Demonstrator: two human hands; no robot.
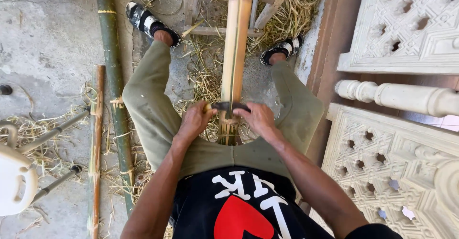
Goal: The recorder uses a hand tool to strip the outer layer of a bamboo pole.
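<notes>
A seated person is seen from above, legs in olive trousers spread apart; a long pale yellow bamboo pole (235,52) is held upright-slanting between the knees, running away from the body toward the straw-strewn ground. A dark metal knife blade (230,106) is laid crosswise against the pole, just between the two hands; the left hand (195,122) is closed around the blade's handle end on the left of the pole; the right hand (258,118) is pressed over the blade's other end, fingers curled down on it, to the right of the pole. The pole's near end, below the hands, is seen split into strips. Well to the left of the left hand, a green bamboo stalk (116,91) and a thin brownish split bamboo strip (96,148) are laid on the grey concrete floor (43,43); beyond the right hand, a carved white stone lattice panel (382,167) is stood against a wall.
</notes>
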